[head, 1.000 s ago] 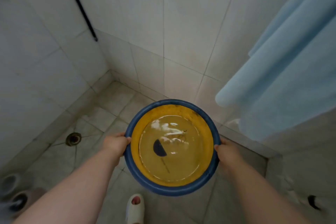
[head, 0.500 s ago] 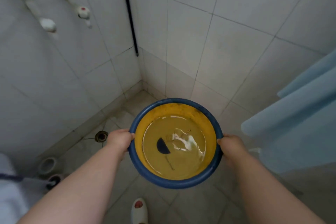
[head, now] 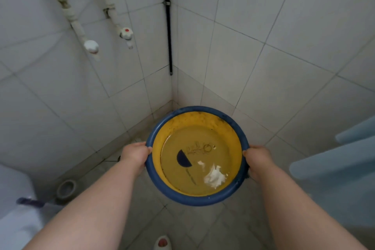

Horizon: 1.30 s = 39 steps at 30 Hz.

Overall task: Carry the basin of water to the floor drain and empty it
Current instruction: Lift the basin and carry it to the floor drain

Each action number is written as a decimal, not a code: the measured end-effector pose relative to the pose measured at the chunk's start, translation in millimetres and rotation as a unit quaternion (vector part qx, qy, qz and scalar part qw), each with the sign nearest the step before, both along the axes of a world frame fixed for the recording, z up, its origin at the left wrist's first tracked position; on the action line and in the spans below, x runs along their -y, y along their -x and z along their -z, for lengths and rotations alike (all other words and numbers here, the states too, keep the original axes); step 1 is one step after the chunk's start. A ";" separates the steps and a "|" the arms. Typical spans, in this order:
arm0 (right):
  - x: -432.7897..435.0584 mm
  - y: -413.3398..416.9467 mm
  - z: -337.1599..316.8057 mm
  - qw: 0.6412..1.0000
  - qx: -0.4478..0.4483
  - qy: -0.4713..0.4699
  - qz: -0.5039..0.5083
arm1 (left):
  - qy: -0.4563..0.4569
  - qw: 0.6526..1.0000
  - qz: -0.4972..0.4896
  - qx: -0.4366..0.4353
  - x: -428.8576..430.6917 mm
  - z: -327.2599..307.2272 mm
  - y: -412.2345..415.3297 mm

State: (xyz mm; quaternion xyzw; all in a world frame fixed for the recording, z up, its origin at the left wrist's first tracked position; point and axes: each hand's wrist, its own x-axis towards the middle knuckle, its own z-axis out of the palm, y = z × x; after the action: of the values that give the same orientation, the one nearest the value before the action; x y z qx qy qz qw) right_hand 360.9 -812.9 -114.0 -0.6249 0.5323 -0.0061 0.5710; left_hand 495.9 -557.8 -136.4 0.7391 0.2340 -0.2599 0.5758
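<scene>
A round basin (head: 194,115) with a blue rim and a yellow inside hangs level in front of me, above the tiled floor near the wall corner. Shallow water (head: 194,160) lies in it, with a white glare and a dark half-circle mark on the bottom. My left hand (head: 135,154) grips the rim on the left side. My right hand (head: 256,160) grips the rim on the right side. The floor drain is almost wholly hidden behind my left hand; only a dark sliver (head: 118,159) shows beside it.
Two white valves (head: 126,33) on wrapped pipes hang on the left wall, and a black pipe (head: 168,36) runs down the corner. A grey pipe ring (head: 66,189) and a white fixture (head: 12,199) sit at the lower left. Pale blue cloth (head: 334,168) hangs right. My slipper (head: 162,243) is below.
The view has swung left and up, so the wall corner now sits above the basin and the blue cloth has slid right. The drain has slipped behind my left hand. Both hands keep their grip.
</scene>
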 end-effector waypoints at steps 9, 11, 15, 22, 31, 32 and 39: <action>-25.3 -63.4 2.1 1.000 -0.004 0.014 -0.023 | -0.016 0.999 -0.024 0.017 -31.8 -2.1 -53.4; -31.4 -77.5 2.1 0.999 -0.007 0.013 -0.033 | -0.012 1.000 -0.026 0.009 -40.9 -0.7 -63.8; -38.7 -106.6 5.3 0.998 -0.016 0.005 -0.060 | -0.026 0.999 -0.047 -0.001 -57.8 5.1 -78.1; -47.2 -178.2 16.0 0.989 -0.009 -0.015 -0.149 | -0.046 0.992 -0.119 0.010 -80.0 5.9 -97.0; -57.5 -268.3 26.2 0.954 -0.040 0.014 -0.296 | -0.028 0.966 -0.256 0.001 -90.9 8.8 -107.7; -59.5 -278.2 26.9 0.950 -0.040 0.017 -0.311 | -0.024 0.962 -0.272 0.000 -92.1 10.6 -110.1; -81.0 -323.9 36.6 0.925 -0.050 0.009 -0.377 | -0.021 0.944 -0.330 -0.007 -109.3 17.7 -118.7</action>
State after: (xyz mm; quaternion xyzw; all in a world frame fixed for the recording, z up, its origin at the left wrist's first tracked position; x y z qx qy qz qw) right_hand 684.7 -732.0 -150.6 -0.7837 0.2856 0.2360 0.4985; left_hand 614.6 -448.5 -154.0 0.6305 0.4740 -0.0559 0.6122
